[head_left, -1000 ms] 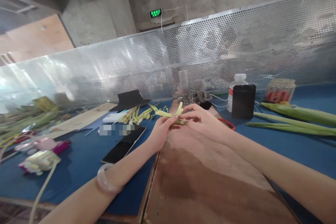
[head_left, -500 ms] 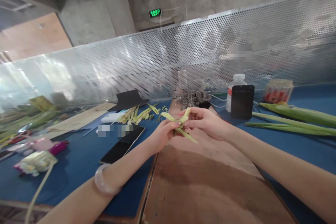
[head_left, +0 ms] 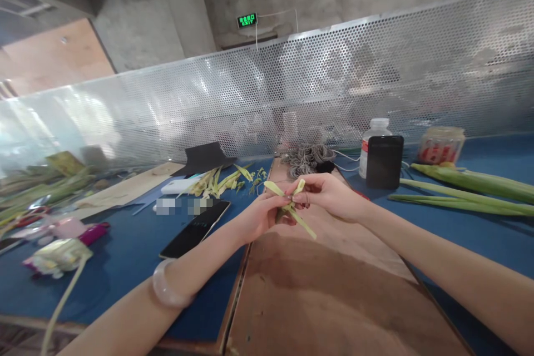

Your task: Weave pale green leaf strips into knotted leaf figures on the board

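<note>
Pale green leaf strips [head_left: 305, 224] are crossed over one another between my two hands, above the wooden board [head_left: 292, 289]. My left hand [head_left: 267, 212] is closed on them from the left, thumb on top. My right hand [head_left: 323, 196] pinches the strips near their crossing from the right. One strip end points up and left, another stands up by my right fingers, and a longer one hangs toward me. The fingers hide part of the crossing. A whitish bangle circles my left wrist.
A black phone [head_left: 196, 228] lies left of my left forearm. Leaf scraps [head_left: 221, 182] and grey cord [head_left: 311, 157] lie beyond my hands. At right, another phone [head_left: 384, 162] leans upright against a bottle [head_left: 379, 124], near long green leaves [head_left: 463, 203]. A perforated metal screen [head_left: 271, 89] stands behind.
My right fingertips have come down closer to my left thumb at the crossing. The strips have turned slightly, and the near end now hangs a little lower.
</note>
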A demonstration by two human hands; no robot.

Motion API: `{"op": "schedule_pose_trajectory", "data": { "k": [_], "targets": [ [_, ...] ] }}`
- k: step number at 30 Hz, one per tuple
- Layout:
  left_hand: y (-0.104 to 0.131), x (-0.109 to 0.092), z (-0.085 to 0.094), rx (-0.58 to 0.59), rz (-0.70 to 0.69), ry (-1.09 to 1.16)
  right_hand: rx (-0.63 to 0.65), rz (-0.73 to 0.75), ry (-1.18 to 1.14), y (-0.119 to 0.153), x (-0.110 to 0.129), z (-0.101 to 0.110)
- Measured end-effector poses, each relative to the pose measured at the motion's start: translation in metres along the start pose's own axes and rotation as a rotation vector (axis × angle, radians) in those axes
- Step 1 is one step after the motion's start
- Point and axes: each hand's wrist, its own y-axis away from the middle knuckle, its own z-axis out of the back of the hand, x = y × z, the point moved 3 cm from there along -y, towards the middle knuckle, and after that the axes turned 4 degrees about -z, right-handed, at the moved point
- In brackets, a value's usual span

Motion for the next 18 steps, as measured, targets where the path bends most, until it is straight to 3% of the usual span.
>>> {"op": "schedule_pose_trajectory", "data": {
  "k": [7,18],
  "targets": [
    [0.000,0.007,0.008,0.015,0.132,0.072,-0.118,-0.032,0.167,-0.001,0.000,-0.002],
    [-0.003,0.009,0.017,0.017,0.072,0.009,-0.171,-0.036,0.164,-0.004,-0.013,-0.003]
  ]
}}
